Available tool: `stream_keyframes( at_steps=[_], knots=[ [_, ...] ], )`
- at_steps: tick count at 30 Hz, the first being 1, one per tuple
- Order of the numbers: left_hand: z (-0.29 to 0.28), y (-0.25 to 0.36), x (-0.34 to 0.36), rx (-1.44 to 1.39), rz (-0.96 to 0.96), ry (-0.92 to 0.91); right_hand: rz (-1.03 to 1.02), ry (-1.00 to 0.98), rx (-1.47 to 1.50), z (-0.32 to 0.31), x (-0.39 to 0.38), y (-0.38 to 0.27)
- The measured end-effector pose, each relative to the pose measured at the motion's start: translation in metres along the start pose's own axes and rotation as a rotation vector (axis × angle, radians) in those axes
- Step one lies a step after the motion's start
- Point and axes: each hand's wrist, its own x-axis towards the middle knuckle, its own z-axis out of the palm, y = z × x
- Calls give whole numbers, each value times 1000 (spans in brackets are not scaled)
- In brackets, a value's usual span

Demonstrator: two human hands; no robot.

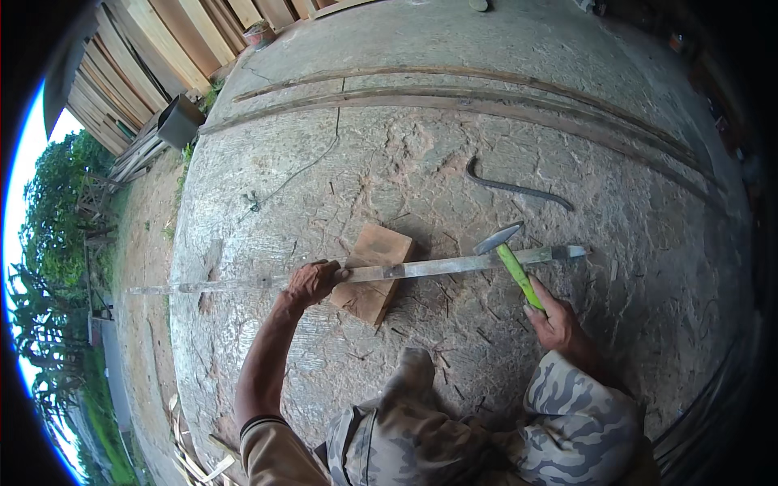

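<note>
My left hand [314, 283] is closed around a long, narrow wooden strip [454, 266], which runs left to right in front of me. Under the strip, just right of that hand, lies a thick wooden block [379, 241] on the concrete. My right hand [557, 320] grips a hammer [514, 269] by its bright green handle. The hammer's metal head is over the right part of the strip; whether they touch I cannot tell. Beyond it, a dark bar [523, 190] with a hooked end rests on the floor.
Long timber battens [454, 103] stretch across the rough concrete floor [284, 170] farther off. A thin cord [316, 159] lies at left. Thin bits litter the ground around the block. Planks [121, 81] lean at far left, beside a grey bin [180, 121]. Wood offcuts [198, 466] lie at lower left.
</note>
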Motion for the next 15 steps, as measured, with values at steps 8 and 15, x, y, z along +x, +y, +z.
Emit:
stream_keyframes(
  at_steps=[8, 15],
  knots=[
    [8, 14, -2, -53, -11, -67, -248, -279, -240, 42, 65, -31],
    [18, 25, -3, -58, -10, -51, -130, -334, -209, 64, 75, -29]
  ],
)
